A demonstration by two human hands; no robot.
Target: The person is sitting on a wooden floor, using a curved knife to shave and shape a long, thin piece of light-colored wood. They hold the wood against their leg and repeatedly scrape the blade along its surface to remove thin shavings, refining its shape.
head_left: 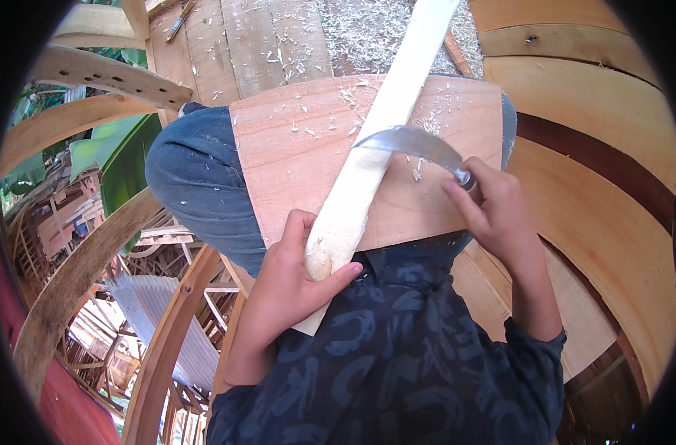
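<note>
A long pale strip of wood (353, 178) slants from near my waist up to the top of the view. My left hand (290, 278) is closed round its near end, thumb on one side and fingers on the other. In my right hand (494, 208) is a curved knife (419, 141), its fist wrapped round the handle. The blade lies across the strip at about its middle, slightly blurred. Under the strip a flat wooden board (301, 163) rests over my legs, dotted with shavings.
Wood shavings (382, 30) cover the floor ahead, beside bare planks (241, 44) and a small pen-like object (179, 21). Curved wooden planking (583, 96) rises on my right. Wooden ribs (78, 274) stand on my left, with green leaves (126, 159) and corrugated sheet (156, 319) beyond.
</note>
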